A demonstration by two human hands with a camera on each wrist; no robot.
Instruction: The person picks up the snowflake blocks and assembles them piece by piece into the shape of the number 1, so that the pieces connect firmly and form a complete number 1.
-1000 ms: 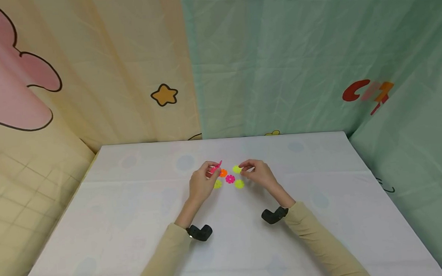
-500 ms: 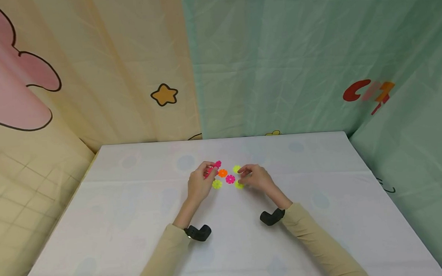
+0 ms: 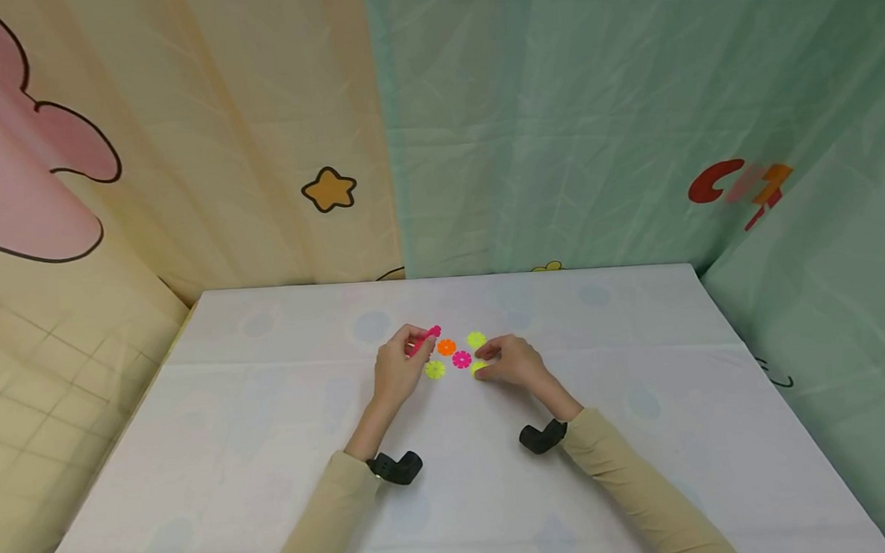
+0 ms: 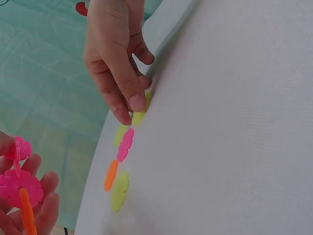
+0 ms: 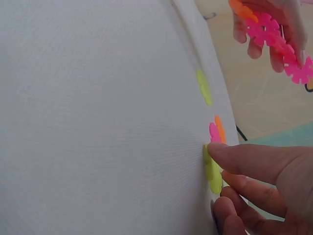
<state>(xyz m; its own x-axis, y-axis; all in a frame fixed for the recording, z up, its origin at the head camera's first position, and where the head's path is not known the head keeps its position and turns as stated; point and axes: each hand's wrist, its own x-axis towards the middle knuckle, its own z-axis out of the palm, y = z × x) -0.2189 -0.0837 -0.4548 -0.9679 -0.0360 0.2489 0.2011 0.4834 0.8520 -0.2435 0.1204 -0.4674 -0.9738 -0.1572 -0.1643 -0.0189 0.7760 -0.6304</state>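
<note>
My left hand [image 3: 398, 371] holds a small chain of slotted plastic snowflake discs above the table. Pink discs [image 5: 264, 29] and an orange disc [image 5: 242, 10] are joined edge to edge in it. My right hand [image 3: 520, 363] is at the near-right yellow disc [image 5: 212, 176], thumb and forefinger at its edges while it lies on the cloth. Between the hands lie a loose orange disc [image 3: 446, 347] and a loose pink disc [image 3: 462, 360]. One yellow disc [image 3: 477, 340] sits behind the right fingers, another yellow disc [image 3: 435, 370] beside the left hand.
A white cloth with pale spots covers the table [image 3: 470, 509]. Behind it hang a beige curtain [image 3: 254, 111] and a green curtain [image 3: 554, 120]. A black wrist camera [image 3: 396, 468] is strapped on the left wrist, and another black camera [image 3: 543, 437] on the right.
My right hand has shifted toward me, from the far yellow disc to the near-right one. The left hand has drawn slightly left, and the pink chain has turned in its fingers.
</note>
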